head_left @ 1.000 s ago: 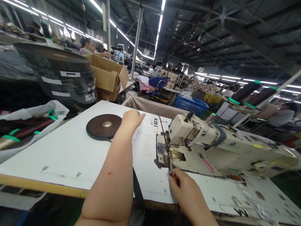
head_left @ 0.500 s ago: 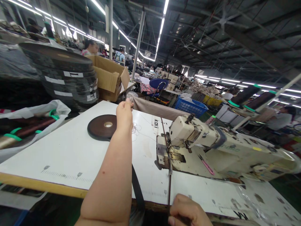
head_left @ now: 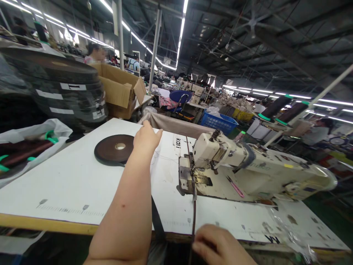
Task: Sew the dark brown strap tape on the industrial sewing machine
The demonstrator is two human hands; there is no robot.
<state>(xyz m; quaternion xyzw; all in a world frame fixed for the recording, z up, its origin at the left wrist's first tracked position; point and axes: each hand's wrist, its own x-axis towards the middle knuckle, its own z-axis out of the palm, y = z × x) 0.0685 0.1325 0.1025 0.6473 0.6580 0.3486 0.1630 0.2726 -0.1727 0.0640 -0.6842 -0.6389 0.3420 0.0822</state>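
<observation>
Brown strip (head_left: 194,213) runs lengthwise across the table (head_left: 74,184), along the left side of the sewing machine (head_left: 205,149), and drops over the front edge. My right hand (head_left: 222,244) is at its near end, just right of it, fingers curled with tips at the strip. Blurred there, so I can't tell if they pinch it or only touch. My left hand (head_left: 146,136) is reached out well left of the strip's far end, thumb standing off from the fingers; whether it grips anything I can't tell. Dark tape roll (head_left: 106,149) lies flat just left of that hand, partly behind my forearm. Black band (head_left: 157,217) shows right of the forearm and goes over the front edge; any link to the roll is hidden. Pink-handled snips (head_left: 235,187) lie on the machine bed, right of the strip. Beyond the table: cloth-lined bin (head_left: 176,125), blue crate (head_left: 217,123).
</observation>
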